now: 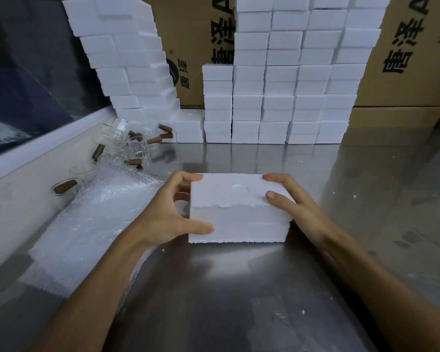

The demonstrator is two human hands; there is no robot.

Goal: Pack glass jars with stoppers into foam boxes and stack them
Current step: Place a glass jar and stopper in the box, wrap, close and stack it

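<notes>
Closed white foam box [239, 212] held at both ends, resting at the centre of the steel table [239, 288].
Left hand [168, 214] and right hand [292, 204] each have a grip curled round one end; the foam looks light and crumbly, so hold the flat sides gently. Its contents are hidden; clear glass jars with brown stoppers [137, 146] blur together at 10 o'clock.

white foam box [239, 209], closed, lid seam ragged along the front, flat on the steel table at centre. more closed foam boxes [285, 97] stacked in columns behind, one stack leaning at left. clear glass jars [135, 146] with brown cork stoppers [154, 140] lying tumbled at left.
</notes>
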